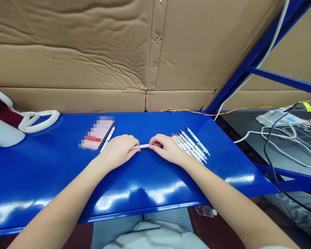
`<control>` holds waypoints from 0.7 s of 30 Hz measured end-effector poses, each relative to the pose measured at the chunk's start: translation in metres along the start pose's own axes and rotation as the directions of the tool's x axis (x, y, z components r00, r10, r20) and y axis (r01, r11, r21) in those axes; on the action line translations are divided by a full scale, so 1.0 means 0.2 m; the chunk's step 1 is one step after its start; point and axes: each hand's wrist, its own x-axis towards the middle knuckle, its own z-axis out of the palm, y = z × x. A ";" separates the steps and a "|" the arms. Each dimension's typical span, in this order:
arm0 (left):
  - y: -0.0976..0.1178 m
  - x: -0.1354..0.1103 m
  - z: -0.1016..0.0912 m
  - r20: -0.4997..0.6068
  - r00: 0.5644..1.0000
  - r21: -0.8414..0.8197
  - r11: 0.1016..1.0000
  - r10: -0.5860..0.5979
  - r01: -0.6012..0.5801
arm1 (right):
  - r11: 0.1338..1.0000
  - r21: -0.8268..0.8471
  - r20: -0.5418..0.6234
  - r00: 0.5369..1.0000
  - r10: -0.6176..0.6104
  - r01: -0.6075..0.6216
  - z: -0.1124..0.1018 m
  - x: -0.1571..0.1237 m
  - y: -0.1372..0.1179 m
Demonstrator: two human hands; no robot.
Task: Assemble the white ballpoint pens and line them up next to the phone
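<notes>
My left hand [121,148] pinches one end of a pen [144,146] between thumb and fingers; my right hand [166,147] pinches the opposite end. The pen is located directly between both sets of fingertips, long axis running left to right, neither hand clearly nearer. Whether it clears the table [54,166] or rests on it, I cannot tell. Beyond my left hand, a single loose pen [108,139] lies slanted alongside a phone [100,135]. Beside my right hand, a group of pens [194,141] lies slanted, roughly parallel, partly hidden by that hand. Cardboard [98,100] stands behind the table
</notes>
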 end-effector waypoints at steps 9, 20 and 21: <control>0.02 0.00 0.01 -0.041 0.999 -0.035 0.999 -0.017 0.016 | 0.998 0.005 0.005 0.998 0.062 -0.062 -0.02 0.00 0.01; 0.02 0.00 0.00 -0.029 0.997 -0.191 0.980 -0.068 0.061 | 0.996 0.087 -0.104 0.994 0.022 -0.013 -0.04 0.00 -0.01; 0.02 0.00 0.00 -0.031 0.997 -0.193 0.979 -0.067 0.060 | 0.994 0.104 -0.103 0.994 0.039 -0.028 -0.03 0.00 -0.01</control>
